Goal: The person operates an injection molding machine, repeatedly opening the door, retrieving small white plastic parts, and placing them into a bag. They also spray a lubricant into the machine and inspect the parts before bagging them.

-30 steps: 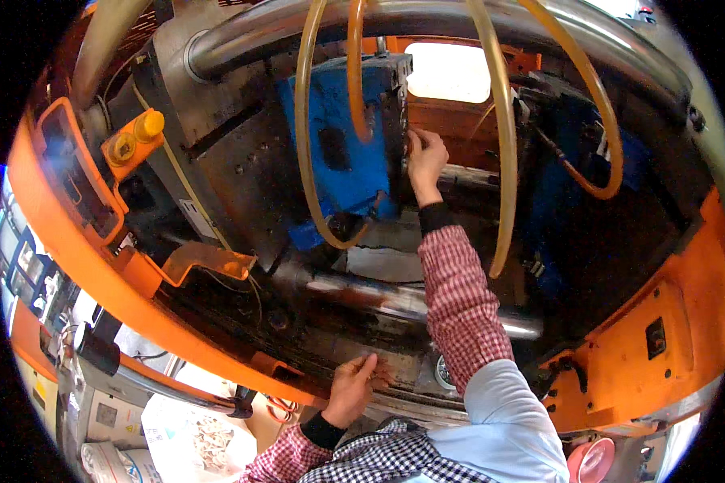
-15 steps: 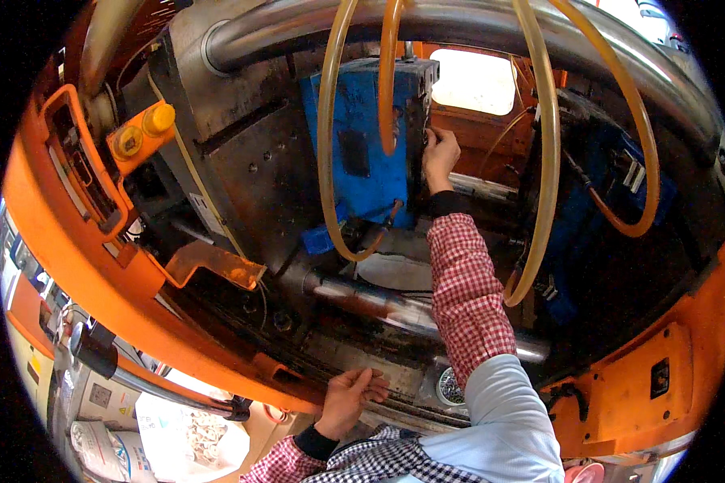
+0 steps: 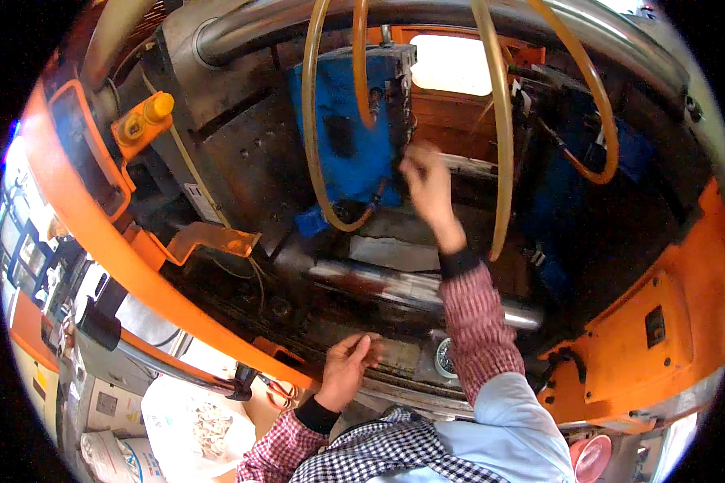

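Note:
My right hand (image 3: 428, 189) reaches into the moulding machine, its fingers drawn together beside the dark face of the blue mould half (image 3: 350, 121). It is blurred, and anything pinched in its fingers is too small or hidden to make out. Close to my body, my left hand (image 3: 346, 372) hovers over the machine's front ledge, fingers loosely bent and thumb raised, with nothing visible in it. Amber hoses (image 3: 312, 113) loop down in front of the blue mould half. Across the gap stands the opposite blue mould half (image 3: 560, 181), mostly in shadow.
A steel tie bar (image 3: 395, 288) crosses below my right forearm; a thicker bar (image 3: 298, 32) spans above. The orange guard frame (image 3: 169, 282) curves along the left. A small round dish (image 3: 445, 357) sits on the ledge. At lower left stands a white bag (image 3: 197, 427) of pale small parts.
My right hand has drawn slightly down and back from the mould face. My left hand has stayed near the ledge, its thumb now more upright. The view has shifted a little.

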Action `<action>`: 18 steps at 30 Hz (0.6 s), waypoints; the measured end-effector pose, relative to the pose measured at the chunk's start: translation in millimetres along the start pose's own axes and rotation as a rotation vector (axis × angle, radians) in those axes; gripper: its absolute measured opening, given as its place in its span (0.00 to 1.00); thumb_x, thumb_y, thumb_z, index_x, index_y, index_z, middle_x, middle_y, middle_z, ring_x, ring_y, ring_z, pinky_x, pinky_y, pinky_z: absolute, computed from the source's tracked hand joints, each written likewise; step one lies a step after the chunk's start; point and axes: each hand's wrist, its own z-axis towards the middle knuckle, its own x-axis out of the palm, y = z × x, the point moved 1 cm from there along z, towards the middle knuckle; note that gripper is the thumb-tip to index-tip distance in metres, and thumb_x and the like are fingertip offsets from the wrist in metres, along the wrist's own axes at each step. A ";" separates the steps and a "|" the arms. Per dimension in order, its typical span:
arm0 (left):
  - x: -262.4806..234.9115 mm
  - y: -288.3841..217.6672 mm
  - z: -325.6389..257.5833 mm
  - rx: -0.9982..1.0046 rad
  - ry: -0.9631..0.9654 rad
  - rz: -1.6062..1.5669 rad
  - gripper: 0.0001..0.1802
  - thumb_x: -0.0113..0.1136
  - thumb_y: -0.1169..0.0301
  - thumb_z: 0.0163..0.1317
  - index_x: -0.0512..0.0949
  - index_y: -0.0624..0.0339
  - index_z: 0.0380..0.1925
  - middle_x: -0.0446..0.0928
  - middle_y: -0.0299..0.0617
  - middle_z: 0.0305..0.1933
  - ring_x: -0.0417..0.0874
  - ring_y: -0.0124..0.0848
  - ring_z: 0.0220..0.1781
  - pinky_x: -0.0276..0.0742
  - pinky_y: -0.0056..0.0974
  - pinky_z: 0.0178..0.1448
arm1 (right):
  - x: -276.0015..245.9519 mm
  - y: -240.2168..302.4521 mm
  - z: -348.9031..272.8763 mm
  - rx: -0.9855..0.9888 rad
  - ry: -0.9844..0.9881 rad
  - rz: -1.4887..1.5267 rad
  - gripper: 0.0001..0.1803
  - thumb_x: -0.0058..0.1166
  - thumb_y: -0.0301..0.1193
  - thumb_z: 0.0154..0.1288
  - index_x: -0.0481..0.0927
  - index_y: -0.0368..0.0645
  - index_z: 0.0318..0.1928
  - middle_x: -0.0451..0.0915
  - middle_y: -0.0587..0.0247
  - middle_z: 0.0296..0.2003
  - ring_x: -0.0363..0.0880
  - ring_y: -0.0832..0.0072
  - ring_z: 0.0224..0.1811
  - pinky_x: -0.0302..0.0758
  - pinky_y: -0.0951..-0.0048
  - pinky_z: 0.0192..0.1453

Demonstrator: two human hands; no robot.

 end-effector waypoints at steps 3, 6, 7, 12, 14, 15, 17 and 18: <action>-7.6 4.1 -0.8 0.009 -0.009 -0.070 0.16 0.48 0.61 0.67 0.76 0.65 0.38 0.76 0.37 0.31 0.73 0.24 0.29 0.70 0.27 0.34 | -41.5 99.3 -80.3 0.120 0.812 0.363 0.07 0.61 0.28 0.52 0.81 0.37 0.30 0.81 0.56 0.30 0.79 0.67 0.35 0.74 0.68 0.41; 5.3 7.7 2.5 0.008 0.108 -0.134 0.18 0.46 0.60 0.68 0.76 0.65 0.37 0.75 0.37 0.29 0.72 0.23 0.27 0.67 0.26 0.31 | -66.2 122.6 -140.7 0.096 0.983 0.315 0.11 0.61 0.28 0.52 0.81 0.35 0.34 0.80 0.52 0.31 0.80 0.60 0.33 0.75 0.66 0.38; 5.4 10.4 3.0 0.018 0.141 -0.153 0.18 0.46 0.60 0.68 0.76 0.64 0.37 0.76 0.37 0.29 0.72 0.23 0.27 0.67 0.26 0.31 | -69.5 124.9 -152.0 0.137 0.937 0.327 0.10 0.60 0.28 0.52 0.80 0.34 0.34 0.80 0.52 0.31 0.80 0.60 0.33 0.75 0.67 0.38; 12.4 11.2 -2.8 -0.038 0.166 -0.180 0.18 0.44 0.58 0.68 0.75 0.62 0.36 0.77 0.38 0.31 0.72 0.24 0.25 0.67 0.28 0.31 | -80.6 129.8 -160.2 0.060 0.866 0.304 0.08 0.58 0.27 0.53 0.80 0.35 0.34 0.80 0.53 0.32 0.79 0.59 0.33 0.76 0.66 0.38; 8.6 13.0 0.2 -0.014 0.194 -0.172 0.21 0.43 0.56 0.68 0.75 0.65 0.40 0.78 0.43 0.34 0.74 0.25 0.26 0.69 0.29 0.30 | -79.1 129.8 -160.4 0.006 0.838 0.289 0.07 0.58 0.26 0.53 0.81 0.36 0.33 0.80 0.54 0.32 0.79 0.59 0.34 0.75 0.66 0.39; 7.8 12.8 1.6 -0.002 0.207 -0.169 0.23 0.43 0.55 0.68 0.75 0.67 0.42 0.78 0.45 0.36 0.75 0.26 0.27 0.69 0.29 0.30 | -77.7 128.5 -160.2 -0.022 0.826 0.281 0.07 0.58 0.26 0.53 0.81 0.37 0.33 0.80 0.54 0.32 0.79 0.59 0.34 0.75 0.66 0.39; 8.8 7.8 1.3 -0.058 0.164 -0.192 0.27 0.41 0.52 0.68 0.74 0.68 0.45 0.78 0.45 0.37 0.75 0.26 0.29 0.70 0.29 0.32 | -74.0 122.3 -153.5 -0.111 0.712 0.191 0.06 0.56 0.27 0.53 0.80 0.38 0.31 0.79 0.54 0.30 0.78 0.58 0.32 0.75 0.65 0.37; 8.8 4.9 2.1 -0.086 0.142 -0.202 0.29 0.40 0.50 0.68 0.74 0.68 0.47 0.78 0.45 0.38 0.75 0.26 0.30 0.70 0.29 0.33 | -70.2 116.4 -148.0 -0.156 0.653 0.149 0.05 0.55 0.27 0.53 0.80 0.39 0.30 0.78 0.54 0.29 0.77 0.58 0.31 0.75 0.64 0.36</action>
